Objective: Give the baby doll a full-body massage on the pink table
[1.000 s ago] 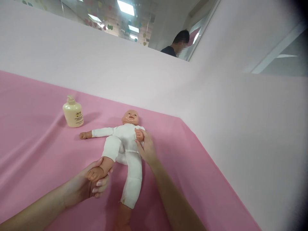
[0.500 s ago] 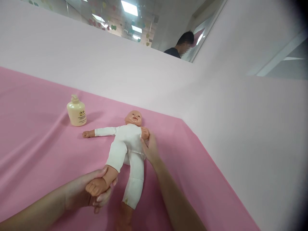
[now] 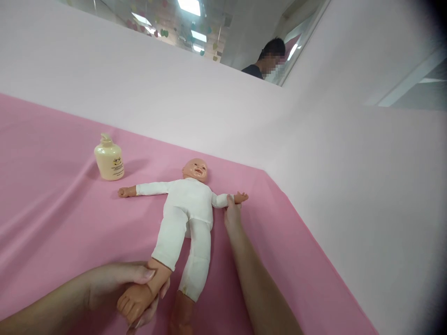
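A baby doll [image 3: 190, 197] with a white cloth body and plastic head, hands and feet lies on its back on the pink sheet [image 3: 63, 223]. Its head points toward the wall. My left hand [image 3: 139, 284] is wrapped round the doll's lower leg, on the left side of the view, thumb on top near the ankle. At the right, my right hand [image 3: 232, 211] grips the doll's forearm close to the wrist, with that arm stretched outward. The doll's other arm extends to the left, and its other foot runs toward the bottom edge of the view.
A cream pump bottle [image 3: 110, 160] stands on the sheet beyond the doll's left-lying arm. White walls [image 3: 167, 107] border the surface at the back and right. Above is a mirror or window [image 3: 230, 42], where a person [image 3: 270, 58] in dark clothing shows.
My right hand has moved the doll's arm from against its torso outward to the right. The leg in my left hand has come slightly down and toward me.
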Demonstrator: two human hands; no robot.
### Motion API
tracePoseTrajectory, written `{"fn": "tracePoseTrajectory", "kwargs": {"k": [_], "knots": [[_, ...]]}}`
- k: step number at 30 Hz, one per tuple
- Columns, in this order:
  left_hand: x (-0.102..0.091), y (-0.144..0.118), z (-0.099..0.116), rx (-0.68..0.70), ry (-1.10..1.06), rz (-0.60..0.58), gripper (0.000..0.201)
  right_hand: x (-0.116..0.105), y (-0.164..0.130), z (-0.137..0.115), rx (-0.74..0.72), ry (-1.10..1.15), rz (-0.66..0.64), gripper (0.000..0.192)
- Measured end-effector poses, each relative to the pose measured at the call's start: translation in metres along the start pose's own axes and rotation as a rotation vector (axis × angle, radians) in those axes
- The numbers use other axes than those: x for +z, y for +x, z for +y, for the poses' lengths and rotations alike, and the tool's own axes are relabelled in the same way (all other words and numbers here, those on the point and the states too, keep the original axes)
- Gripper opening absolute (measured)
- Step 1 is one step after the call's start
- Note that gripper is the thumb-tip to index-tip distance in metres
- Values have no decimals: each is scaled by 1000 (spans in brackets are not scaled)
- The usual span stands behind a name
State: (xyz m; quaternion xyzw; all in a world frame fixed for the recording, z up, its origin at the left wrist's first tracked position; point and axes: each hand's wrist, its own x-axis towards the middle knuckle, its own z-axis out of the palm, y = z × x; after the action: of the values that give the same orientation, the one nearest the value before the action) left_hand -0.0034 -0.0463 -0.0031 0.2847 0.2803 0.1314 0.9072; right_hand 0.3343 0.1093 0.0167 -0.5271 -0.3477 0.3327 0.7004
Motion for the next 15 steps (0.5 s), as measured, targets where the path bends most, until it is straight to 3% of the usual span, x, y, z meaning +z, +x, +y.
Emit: {"fn": "tracePoseTrajectory", "kwargs": {"k": [2, 4, 7, 11, 13, 15], "knots": [[6, -2, 9, -15, 26, -138, 17, -1, 0, -3, 108, 34, 10, 81], [14, -3, 17, 49, 8, -263, 21, 1, -5, -13, 105, 23, 5, 80], [25, -1, 24, 181, -54, -386, 37, 8, -17, -30, -86, -58, -25, 73], [25, 7, 29, 263, -144, -618, 47, 23, -36, -45, -315, -118, -186, 65], [22, 11, 31, 293, -179, -623, 47, 30, -46, -49, -372, -163, -277, 62], [20, 13, 34, 303, -196, -483, 46, 34, -55, -52, -447, -258, -378, 54]]}}
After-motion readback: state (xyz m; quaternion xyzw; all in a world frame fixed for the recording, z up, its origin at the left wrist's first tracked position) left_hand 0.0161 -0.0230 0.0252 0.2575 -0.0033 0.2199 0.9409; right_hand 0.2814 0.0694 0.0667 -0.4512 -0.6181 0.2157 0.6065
